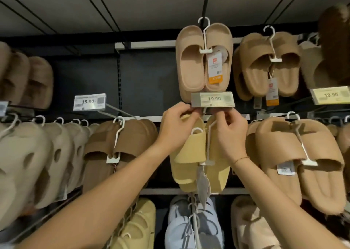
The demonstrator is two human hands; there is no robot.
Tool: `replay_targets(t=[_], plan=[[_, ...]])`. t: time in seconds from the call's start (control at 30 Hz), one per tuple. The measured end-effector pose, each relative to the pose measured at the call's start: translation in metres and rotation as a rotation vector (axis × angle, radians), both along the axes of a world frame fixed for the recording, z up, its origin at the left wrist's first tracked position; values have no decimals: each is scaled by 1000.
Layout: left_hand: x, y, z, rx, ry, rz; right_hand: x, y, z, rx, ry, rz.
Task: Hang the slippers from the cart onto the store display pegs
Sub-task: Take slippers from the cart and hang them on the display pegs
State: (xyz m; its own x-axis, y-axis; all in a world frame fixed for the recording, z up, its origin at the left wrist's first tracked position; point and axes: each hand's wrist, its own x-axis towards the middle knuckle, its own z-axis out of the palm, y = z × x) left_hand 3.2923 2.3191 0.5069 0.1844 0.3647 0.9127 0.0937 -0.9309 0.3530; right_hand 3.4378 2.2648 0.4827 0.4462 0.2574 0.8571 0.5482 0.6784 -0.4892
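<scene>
Yellow slippers (191, 150) hang in the middle of the wall, just under the price tag that says 19.90 (213, 99). They are a pair, held together on a white plastic hanger (208, 148), and a grey paper tag (203, 182) dangles from them. Both hands are up at the top of the pair, right below that price tag. The left hand (175, 127) has its fingers curled around the top of the slippers on the left side and grips them. The right hand (230, 133) has its fingers bent in a pinch at the top of the hanger, close under the price tag. The hook itself is hidden behind the fingers and the price tag, so I cannot tell if it sits on the peg. A thin red string (241, 159) is tied around the right wrist. Right above the price tag hangs a pair of pale tan slippers (191, 63) with a white and orange label (215, 69). To the right of the price tag hang more tan slippers (265, 67), and lower on that side a big tan pair (303, 163). To the left of the price tag is another price tag that says 15.90 (89, 102). Under that one hang dark brown slippers (106, 146), and further left a row of cream slippers with holes (37, 159). Far below the price tag hang light blue slippers (181, 226) and more yellow ones (138, 228).
</scene>
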Motion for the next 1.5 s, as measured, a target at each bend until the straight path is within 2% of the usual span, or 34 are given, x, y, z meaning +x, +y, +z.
replay_targets(t=[0.1,0.3,0.43,0.53,0.6,0.67,0.77,0.87,0.97,1.03,1.17,1.23,1.37,1.43,1.5], plan=[[9,2,2,-52,-30,-16,5,5,8,-129,-31,7],[30,34,-17,-149,67,151,18,38,7,-360,-52,-44],[52,62,-34,-93,163,354,26,73,6,-430,-81,-85],[63,77,-45,-40,334,515,32,91,2,-498,-157,-134],[64,81,-54,-27,400,542,36,94,-2,-527,-218,-171],[61,75,-65,-9,408,596,40,84,-8,-526,-251,-193],[52,41,-83,175,373,711,53,52,-30,-455,-340,-310],[48,-4,-107,318,439,510,67,-10,-63,-453,-467,-381],[70,-54,-141,353,683,234,82,-100,-104,-626,-528,-343],[97,-96,-168,347,964,-2,94,-170,-134,-968,-493,-279],[168,-200,-234,135,1582,-501,133,-320,-201,-1863,-267,-78],[203,-258,-274,62,1713,-702,164,-398,-241,-2138,-87,-121],[259,-367,-340,59,1806,-964,220,-537,-306,-2257,226,-245],[282,-414,-368,102,1860,-985,235,-583,-340,-2301,355,-300],[305,-451,-400,114,1924,-1003,232,-610,-363,-2326,404,-353]])
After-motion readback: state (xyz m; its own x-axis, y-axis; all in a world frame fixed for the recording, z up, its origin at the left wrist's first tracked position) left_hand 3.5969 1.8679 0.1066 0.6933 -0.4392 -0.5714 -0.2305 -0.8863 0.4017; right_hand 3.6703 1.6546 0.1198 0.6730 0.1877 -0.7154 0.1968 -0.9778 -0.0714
